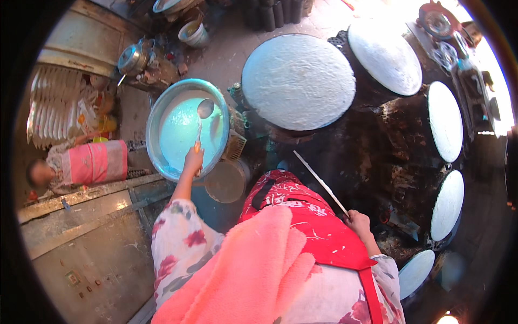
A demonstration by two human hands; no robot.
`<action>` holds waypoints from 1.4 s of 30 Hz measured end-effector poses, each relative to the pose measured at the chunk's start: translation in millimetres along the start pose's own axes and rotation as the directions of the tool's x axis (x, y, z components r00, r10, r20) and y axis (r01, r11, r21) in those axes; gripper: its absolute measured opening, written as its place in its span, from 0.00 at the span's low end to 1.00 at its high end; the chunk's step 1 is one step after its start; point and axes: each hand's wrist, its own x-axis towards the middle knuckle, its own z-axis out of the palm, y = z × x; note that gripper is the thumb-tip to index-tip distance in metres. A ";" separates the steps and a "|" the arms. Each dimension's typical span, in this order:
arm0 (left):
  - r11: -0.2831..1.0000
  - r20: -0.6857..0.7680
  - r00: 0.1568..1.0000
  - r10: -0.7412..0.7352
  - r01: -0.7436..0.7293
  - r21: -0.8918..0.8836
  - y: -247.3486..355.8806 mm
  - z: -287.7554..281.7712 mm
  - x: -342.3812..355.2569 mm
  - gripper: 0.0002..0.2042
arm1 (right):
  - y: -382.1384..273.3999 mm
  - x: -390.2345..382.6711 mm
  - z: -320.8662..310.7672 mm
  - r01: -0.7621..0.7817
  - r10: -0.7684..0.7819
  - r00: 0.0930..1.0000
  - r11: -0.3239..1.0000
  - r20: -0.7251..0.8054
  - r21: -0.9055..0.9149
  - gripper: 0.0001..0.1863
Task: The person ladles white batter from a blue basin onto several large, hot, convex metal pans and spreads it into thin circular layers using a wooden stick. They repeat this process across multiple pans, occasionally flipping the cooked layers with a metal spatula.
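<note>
My left hand [193, 161] is closed around the handle of a metal ladle [205, 108]. The ladle's bowl is over a wide blue basin [152, 141] of white, milky liquid [181, 127]. At the right, my right hand [357, 223] grips one end of a long, thin stick [322, 183] with a whitish surface. The stick points forward and left, over the dark area before my red apron [324, 232]. Beyond it lies a big round surface covered in a rough white layer [298, 81], touched by neither hand.
More white rounds curve along the right, including a large one [384, 55] and a smaller one [445, 121]. A bucket [225, 182] stands beside the basin. Another person [91, 163] is at the left, near stacked white trays [51, 105]. A metal pot [134, 58] sits farther back.
</note>
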 end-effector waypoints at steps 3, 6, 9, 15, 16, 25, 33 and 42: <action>0.802 -0.135 0.926 0.352 -0.223 0.554 -57.5 27.4 61.0 0.16 | -15.6 6.1 -16.7 -0.021 0.021 1.000 0.999 0.017 -0.033 0.13; 0.787 -0.026 0.944 0.328 -0.258 0.560 -70.8 22.5 66.1 0.17 | -27.7 9.8 -17.0 -0.010 0.011 1.000 1.000 -0.006 0.011 0.12; 0.997 0.332 0.941 -0.066 0.073 -0.009 -40.0 5.1 17.2 0.17 | -40.2 17.9 -13.2 0.059 -0.055 0.997 0.995 -0.050 0.081 0.11; -0.139 0.707 0.639 0.302 0.763 -0.631 -39.3 26.2 -61.6 0.12 | -79.0 56.9 -36.4 0.228 -0.206 0.970 0.955 -0.130 0.188 0.10; -0.328 0.604 0.616 0.505 0.785 -0.526 -33.9 31.8 -70.8 0.14 | -80.0 64.6 -36.0 0.231 -0.207 0.970 0.949 -0.130 0.213 0.10; -0.565 0.038 0.645 0.763 0.695 -0.445 57.9 -46.8 -167.4 0.16 | -116.5 129.6 -87.1 0.399 -0.333 0.911 0.862 -0.245 0.312 0.07; -0.494 -0.264 0.525 0.809 0.365 -0.789 82.9 -177.5 -231.4 0.18 | -137.7 161.8 -79.5 0.517 -0.398 0.832 0.810 -0.387 0.278 0.04; -0.544 -0.220 0.894 0.391 0.031 -0.839 13.0 -144.8 -169.0 0.14 | -130.1 151.7 -37.8 0.257 -0.187 0.966 0.635 -0.179 0.729 0.08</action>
